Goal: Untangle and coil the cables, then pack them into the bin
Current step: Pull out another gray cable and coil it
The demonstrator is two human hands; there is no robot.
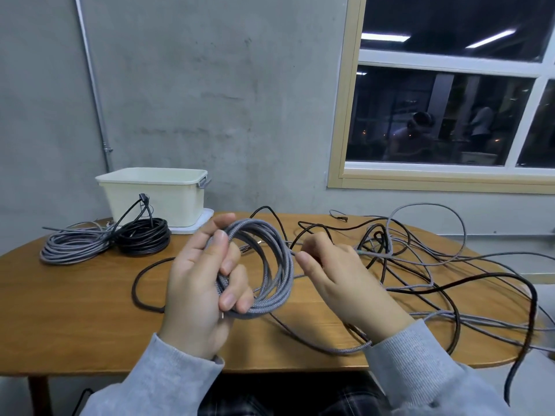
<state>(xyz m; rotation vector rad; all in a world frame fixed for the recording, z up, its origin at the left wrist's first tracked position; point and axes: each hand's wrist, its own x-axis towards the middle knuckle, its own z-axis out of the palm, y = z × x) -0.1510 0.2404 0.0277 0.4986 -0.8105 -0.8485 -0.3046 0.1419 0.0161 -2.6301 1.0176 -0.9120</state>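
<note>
Mid-coil: left hand [198,283] clamped round grey cable coil [264,265] over bench [75,310], right hand [336,274] pinching loose strand. Soft, light, springy; best gripped across all loops. Bin [156,193] at 10 o'clock.

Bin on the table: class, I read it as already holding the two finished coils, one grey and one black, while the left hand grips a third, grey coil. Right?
Not quite. The head view shows the grey coil and black coil lying on the table in front of the bin, not inside. The left hand does grip a third grey coil.
</note>
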